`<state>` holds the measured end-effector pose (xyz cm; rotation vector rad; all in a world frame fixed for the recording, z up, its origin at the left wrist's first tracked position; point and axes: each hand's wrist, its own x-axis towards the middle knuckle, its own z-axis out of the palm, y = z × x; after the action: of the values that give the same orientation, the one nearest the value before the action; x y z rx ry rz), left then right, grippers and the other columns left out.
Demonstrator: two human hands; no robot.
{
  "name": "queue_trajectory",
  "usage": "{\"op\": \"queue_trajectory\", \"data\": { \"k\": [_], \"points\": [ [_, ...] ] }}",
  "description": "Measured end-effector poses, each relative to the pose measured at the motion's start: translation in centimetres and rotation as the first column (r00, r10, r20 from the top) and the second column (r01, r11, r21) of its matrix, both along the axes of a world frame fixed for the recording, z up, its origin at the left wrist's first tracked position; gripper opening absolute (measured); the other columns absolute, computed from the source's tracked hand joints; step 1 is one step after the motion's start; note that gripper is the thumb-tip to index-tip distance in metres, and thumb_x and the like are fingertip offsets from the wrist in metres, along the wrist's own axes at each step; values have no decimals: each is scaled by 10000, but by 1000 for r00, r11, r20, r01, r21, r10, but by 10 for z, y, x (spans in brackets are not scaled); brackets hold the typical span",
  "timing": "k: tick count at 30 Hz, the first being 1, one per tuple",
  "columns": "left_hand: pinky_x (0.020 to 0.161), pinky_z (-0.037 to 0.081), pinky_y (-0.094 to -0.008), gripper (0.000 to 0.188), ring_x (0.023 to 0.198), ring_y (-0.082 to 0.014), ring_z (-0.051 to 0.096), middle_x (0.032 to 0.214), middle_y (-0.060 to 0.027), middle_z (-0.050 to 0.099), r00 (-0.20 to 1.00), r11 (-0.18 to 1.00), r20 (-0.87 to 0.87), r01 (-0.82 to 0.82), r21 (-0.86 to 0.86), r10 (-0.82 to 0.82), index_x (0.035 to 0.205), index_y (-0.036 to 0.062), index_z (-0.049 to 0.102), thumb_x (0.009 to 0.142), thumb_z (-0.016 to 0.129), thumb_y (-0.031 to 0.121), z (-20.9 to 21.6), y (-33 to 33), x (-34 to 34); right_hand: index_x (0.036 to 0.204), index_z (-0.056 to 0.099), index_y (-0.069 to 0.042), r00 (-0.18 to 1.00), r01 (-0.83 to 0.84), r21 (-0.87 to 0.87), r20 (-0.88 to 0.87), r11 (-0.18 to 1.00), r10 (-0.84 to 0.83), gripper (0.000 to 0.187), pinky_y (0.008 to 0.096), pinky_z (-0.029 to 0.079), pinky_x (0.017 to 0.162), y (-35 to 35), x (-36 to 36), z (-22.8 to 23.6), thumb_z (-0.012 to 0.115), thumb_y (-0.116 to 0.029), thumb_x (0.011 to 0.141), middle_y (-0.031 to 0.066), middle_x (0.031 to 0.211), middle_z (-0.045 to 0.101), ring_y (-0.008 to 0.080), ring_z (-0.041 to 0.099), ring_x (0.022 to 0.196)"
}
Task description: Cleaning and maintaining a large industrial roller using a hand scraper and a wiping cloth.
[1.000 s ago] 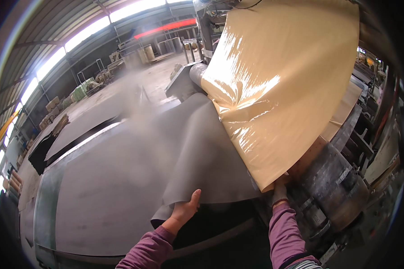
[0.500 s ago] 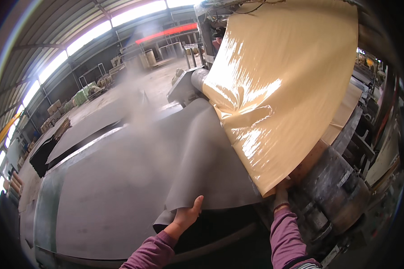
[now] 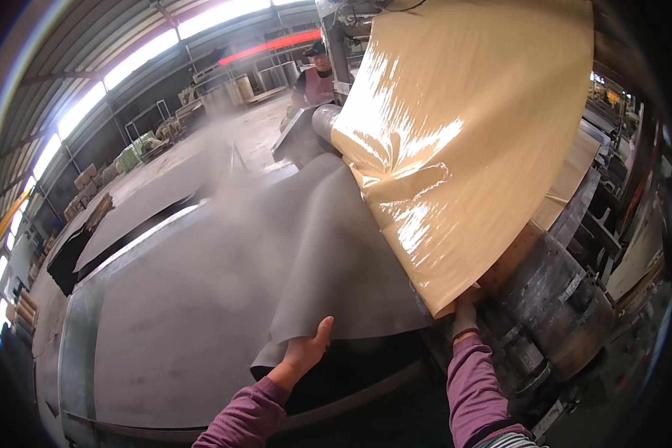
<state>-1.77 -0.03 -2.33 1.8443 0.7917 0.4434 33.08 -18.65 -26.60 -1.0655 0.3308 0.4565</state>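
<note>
My left hand (image 3: 304, 352) grips the near edge of the grey sheet (image 3: 328, 261), fingers hidden beneath. My right hand (image 3: 464, 319) pinches the glossy tan film (image 3: 463, 142); fingertips hidden.

Glossy tan-yellow film sheet (image 3: 455, 142) w/ white glare; matte grey rubber sheet (image 3: 336, 261); purple sleeves (image 3: 474, 392); dull grey metal roller (image 3: 556, 310).

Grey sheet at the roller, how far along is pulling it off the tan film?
Done: much of the grey sheet already lies spread on the metal table. In hand: left hand grips its front edge; right hand holds the glossy tan film by the roller. Left: the part near the machine.
</note>
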Motion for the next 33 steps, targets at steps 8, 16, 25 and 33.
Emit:
{"op": "queue_trajectory", "data": {
  "k": [8,16,25,33],
  "points": [
    [476,431,-253,335,518,-108,513,621,-22,516,999,999,17,27,38,-28,871,42,537,949,561,367,-4,3,2,1183,570,-17,1000,6,4,-4,1000,-6,395,340,496,817,-5,-5,-8,469,-344,985,111,1079,628,247,602,962],
    [471,431,-251,329,515,-106,512,630,-22,519,1000,1000,2,2,30,-2,904,36,537,946,566,360,-2,4,5,1178,573,-24,999,-2,-9,33,1000,2,372,349,500,812,3,7,1,462,-322,985,127,1076,631,260,607,963],
    [487,425,-267,305,498,-113,501,614,-26,505,1000,998,28,-6,62,4,1128,2,498,941,581,229,4,2,-2,1172,577,-37,996,-16,-101,82,995,24,335,364,505,806,17,26,9,448,-282,984,153,1074,635,280,613,970],
    [614,508,-390,468,688,-273,648,774,-137,651,994,934,-46,-80,347,103,1300,28,439,966,502,349,-60,32,0,1167,580,-49,868,-47,-733,306,679,391,306,378,509,802,11,26,-56,435,-246,983,177,1073,639,299,618,977]
  ]
}}
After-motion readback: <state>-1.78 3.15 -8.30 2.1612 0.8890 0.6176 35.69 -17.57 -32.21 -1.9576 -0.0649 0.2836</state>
